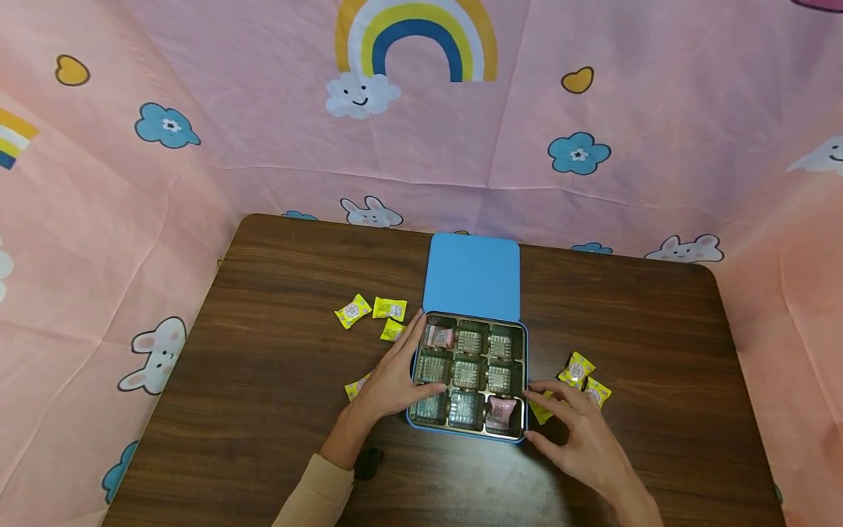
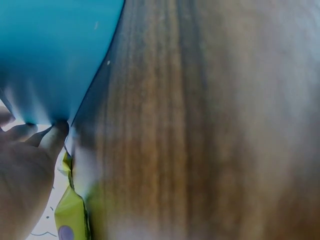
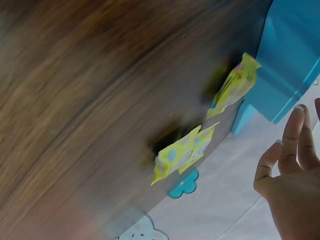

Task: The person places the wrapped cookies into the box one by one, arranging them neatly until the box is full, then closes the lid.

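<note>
A blue tin box point(image 1: 470, 433) lies with its lid point(image 1: 472, 277) folded back; inside, a tray divides it into several compartments. One pink-wrapped candy point(image 1: 440, 337) sits in the back left compartment, another pink candy point(image 1: 500, 414) in the front right one. Along the tin's left side stretch the straight fingers of my left hand point(image 1: 388, 384), its thumb lying across the rim over the tray. My right hand point(image 1: 582, 439) is at the right edge, with fingertips by the rim and thumb near the front corner. In the right wrist view, its fingers are loosely bent and hold nothing.
Yellow-wrapped candies point(image 1: 390, 308) lie on the wooden table point(image 1: 263, 366) left of the tin, one partly behind my left hand. More yellow candies point(image 1: 576, 368) lie to the right, beside my right hand. A small black object point(image 1: 368, 463) rests near my left wrist. Patterned pink cloth point(image 1: 435, 146) hangs around the table.
</note>
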`<move>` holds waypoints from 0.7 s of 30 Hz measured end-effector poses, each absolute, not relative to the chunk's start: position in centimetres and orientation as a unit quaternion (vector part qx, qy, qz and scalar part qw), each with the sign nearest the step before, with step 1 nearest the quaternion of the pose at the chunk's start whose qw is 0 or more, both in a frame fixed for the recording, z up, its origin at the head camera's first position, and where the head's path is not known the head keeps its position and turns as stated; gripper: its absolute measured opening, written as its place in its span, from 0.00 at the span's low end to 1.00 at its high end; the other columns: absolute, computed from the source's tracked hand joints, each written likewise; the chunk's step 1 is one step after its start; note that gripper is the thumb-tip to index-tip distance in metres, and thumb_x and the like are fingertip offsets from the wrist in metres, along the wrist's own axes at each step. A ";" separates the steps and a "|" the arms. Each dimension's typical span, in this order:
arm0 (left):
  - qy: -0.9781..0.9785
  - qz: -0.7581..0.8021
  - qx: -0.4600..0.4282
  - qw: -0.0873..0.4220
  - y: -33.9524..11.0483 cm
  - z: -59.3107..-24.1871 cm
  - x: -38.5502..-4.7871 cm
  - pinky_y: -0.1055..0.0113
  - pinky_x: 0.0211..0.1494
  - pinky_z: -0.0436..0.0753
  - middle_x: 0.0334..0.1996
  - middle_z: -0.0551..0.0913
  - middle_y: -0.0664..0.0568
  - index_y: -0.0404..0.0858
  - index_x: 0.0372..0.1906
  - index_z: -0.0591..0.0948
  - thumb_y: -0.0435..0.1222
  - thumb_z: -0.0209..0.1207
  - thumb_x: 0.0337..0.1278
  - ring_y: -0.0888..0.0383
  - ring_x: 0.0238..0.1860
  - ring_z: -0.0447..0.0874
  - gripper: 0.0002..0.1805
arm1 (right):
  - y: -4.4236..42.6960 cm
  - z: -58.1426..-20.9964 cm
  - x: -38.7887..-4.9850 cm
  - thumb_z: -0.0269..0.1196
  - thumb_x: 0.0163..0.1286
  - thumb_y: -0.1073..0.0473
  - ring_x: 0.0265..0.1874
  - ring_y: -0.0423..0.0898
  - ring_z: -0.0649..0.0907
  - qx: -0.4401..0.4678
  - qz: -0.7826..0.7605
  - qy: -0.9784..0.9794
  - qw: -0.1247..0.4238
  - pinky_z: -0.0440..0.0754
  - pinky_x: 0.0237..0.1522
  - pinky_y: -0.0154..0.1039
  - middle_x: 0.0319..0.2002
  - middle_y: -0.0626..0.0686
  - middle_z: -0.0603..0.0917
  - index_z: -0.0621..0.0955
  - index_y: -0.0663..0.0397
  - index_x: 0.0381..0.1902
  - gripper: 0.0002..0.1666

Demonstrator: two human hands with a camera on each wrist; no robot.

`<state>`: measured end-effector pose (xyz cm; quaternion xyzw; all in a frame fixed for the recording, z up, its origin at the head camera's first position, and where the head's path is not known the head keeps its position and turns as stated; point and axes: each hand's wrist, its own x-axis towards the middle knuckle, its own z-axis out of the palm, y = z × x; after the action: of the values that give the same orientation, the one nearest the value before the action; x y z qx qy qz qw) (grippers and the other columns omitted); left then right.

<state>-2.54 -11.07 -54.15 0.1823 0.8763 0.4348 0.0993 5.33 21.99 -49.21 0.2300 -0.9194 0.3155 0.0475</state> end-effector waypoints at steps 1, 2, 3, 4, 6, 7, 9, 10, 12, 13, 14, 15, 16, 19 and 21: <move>0.876 0.436 0.183 0.099 -11.1 -54.1 -2.5 0.37 0.65 0.68 0.81 0.39 0.55 0.48 0.81 0.42 0.56 0.72 0.49 0.49 0.78 0.46 0.64 | 22.2 -49.2 5.3 0.80 0.46 0.56 0.50 0.46 0.78 0.229 0.316 -0.919 0.049 0.66 0.49 0.50 0.58 0.46 0.79 0.84 0.47 0.57 0.36; 0.875 0.436 0.182 0.100 -11.1 -54.1 -2.5 0.37 0.65 0.68 0.81 0.39 0.55 0.48 0.81 0.42 0.56 0.72 0.49 0.49 0.78 0.46 0.64 | 22.4 -49.3 5.3 0.79 0.47 0.56 0.51 0.47 0.78 0.229 0.316 -0.920 0.050 0.65 0.51 0.51 0.58 0.47 0.79 0.84 0.48 0.57 0.36; 0.875 0.437 0.181 0.100 -11.0 -54.1 -2.5 0.37 0.65 0.68 0.81 0.39 0.55 0.48 0.81 0.42 0.56 0.72 0.48 0.49 0.78 0.46 0.64 | 22.6 -49.3 5.3 0.79 0.47 0.56 0.52 0.48 0.78 0.229 0.314 -0.920 0.049 0.65 0.51 0.51 0.58 0.47 0.79 0.84 0.47 0.57 0.36; 0.875 0.438 0.181 0.100 -11.0 -54.2 -2.5 0.37 0.65 0.68 0.81 0.39 0.55 0.48 0.81 0.42 0.56 0.72 0.48 0.49 0.78 0.46 0.64 | 22.7 -49.3 5.3 0.79 0.48 0.55 0.54 0.48 0.77 0.228 0.312 -0.921 0.048 0.64 0.52 0.52 0.58 0.47 0.79 0.84 0.47 0.58 0.35; 0.874 0.441 0.181 0.100 -11.0 -54.2 -2.4 0.37 0.65 0.68 0.81 0.39 0.55 0.48 0.81 0.42 0.56 0.72 0.48 0.49 0.78 0.47 0.64 | 23.0 -49.4 5.3 0.78 0.49 0.54 0.55 0.48 0.77 0.226 0.308 -0.923 0.044 0.64 0.54 0.52 0.58 0.47 0.79 0.84 0.46 0.58 0.35; 0.873 0.441 0.181 0.102 -11.0 -54.3 -2.4 0.37 0.65 0.68 0.81 0.39 0.55 0.48 0.81 0.42 0.56 0.72 0.48 0.48 0.78 0.47 0.64 | 23.1 -49.4 5.4 0.78 0.49 0.54 0.55 0.49 0.77 0.222 0.304 -0.925 0.043 0.64 0.54 0.53 0.58 0.46 0.79 0.84 0.45 0.58 0.35; 0.872 0.443 0.181 0.104 -11.0 -54.3 -2.4 0.38 0.66 0.68 0.81 0.39 0.56 0.48 0.81 0.42 0.57 0.72 0.48 0.49 0.78 0.47 0.64 | 23.2 -49.3 5.3 0.79 0.48 0.55 0.55 0.49 0.77 0.219 0.302 -0.927 0.044 0.65 0.53 0.54 0.57 0.47 0.79 0.84 0.44 0.57 0.35; 0.871 0.445 0.181 0.104 -10.9 -54.3 -2.4 0.38 0.66 0.68 0.81 0.39 0.56 0.48 0.81 0.42 0.57 0.72 0.48 0.49 0.78 0.47 0.64 | 23.3 -49.3 5.3 0.79 0.47 0.56 0.55 0.50 0.77 0.217 0.302 -0.927 0.047 0.65 0.53 0.55 0.57 0.47 0.79 0.84 0.44 0.57 0.35; 0.870 0.446 0.182 0.105 -10.9 -54.3 -2.5 0.39 0.67 0.67 0.81 0.39 0.57 0.48 0.81 0.42 0.57 0.72 0.48 0.50 0.78 0.46 0.64 | 23.5 -49.2 5.2 0.80 0.45 0.58 0.54 0.51 0.78 0.217 0.304 -0.926 0.056 0.65 0.52 0.56 0.56 0.47 0.80 0.84 0.45 0.55 0.35; 0.869 0.448 0.182 0.105 -10.9 -54.3 -2.5 0.39 0.67 0.67 0.81 0.39 0.58 0.48 0.81 0.42 0.57 0.72 0.48 0.50 0.78 0.46 0.64 | 23.6 -49.2 5.2 0.80 0.43 0.59 0.54 0.51 0.78 0.218 0.306 -0.925 0.062 0.65 0.52 0.56 0.56 0.47 0.80 0.85 0.45 0.55 0.36; 0.869 0.448 0.182 0.104 -10.9 -54.3 -2.5 0.39 0.67 0.67 0.81 0.39 0.58 0.48 0.81 0.42 0.56 0.72 0.48 0.51 0.78 0.46 0.64 | 23.7 -49.2 5.1 0.80 0.43 0.60 0.54 0.51 0.78 0.220 0.307 -0.924 0.066 0.65 0.52 0.55 0.56 0.47 0.80 0.84 0.45 0.55 0.36; 0.869 0.448 0.182 0.104 -10.9 -54.2 -2.5 0.39 0.67 0.67 0.81 0.39 0.58 0.47 0.81 0.42 0.55 0.73 0.48 0.51 0.78 0.46 0.64 | 23.8 -49.1 5.0 0.80 0.43 0.61 0.54 0.52 0.78 0.221 0.308 -0.923 0.070 0.65 0.52 0.54 0.56 0.47 0.80 0.85 0.46 0.55 0.37; 0.869 0.447 0.182 0.105 -10.9 -54.2 -2.5 0.39 0.67 0.67 0.81 0.38 0.58 0.48 0.81 0.42 0.55 0.73 0.48 0.51 0.78 0.46 0.64 | 23.9 -49.1 4.9 0.80 0.42 0.61 0.54 0.52 0.78 0.224 0.307 -0.922 0.073 0.65 0.52 0.53 0.56 0.48 0.80 0.84 0.46 0.55 0.37; 0.870 0.446 0.181 0.104 -10.9 -54.1 -2.6 0.38 0.67 0.66 0.81 0.39 0.57 0.47 0.81 0.42 0.54 0.73 0.48 0.51 0.78 0.46 0.64 | 24.4 -49.2 4.7 0.80 0.43 0.63 0.53 0.52 0.78 0.229 0.303 -0.922 0.069 0.65 0.49 0.51 0.56 0.48 0.80 0.84 0.46 0.56 0.37; 0.871 0.446 0.179 0.104 -11.0 -54.1 -2.5 0.38 0.67 0.66 0.81 0.39 0.58 0.48 0.81 0.42 0.54 0.73 0.48 0.51 0.78 0.46 0.64 | 24.8 -49.2 4.5 0.79 0.44 0.64 0.52 0.51 0.78 0.230 0.300 -0.924 0.060 0.65 0.47 0.50 0.56 0.48 0.80 0.84 0.46 0.56 0.37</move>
<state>-2.53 -10.97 -54.06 0.1791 0.8708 0.4461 0.1035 4.46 24.79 -49.24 0.2301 -0.9238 0.3003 0.0596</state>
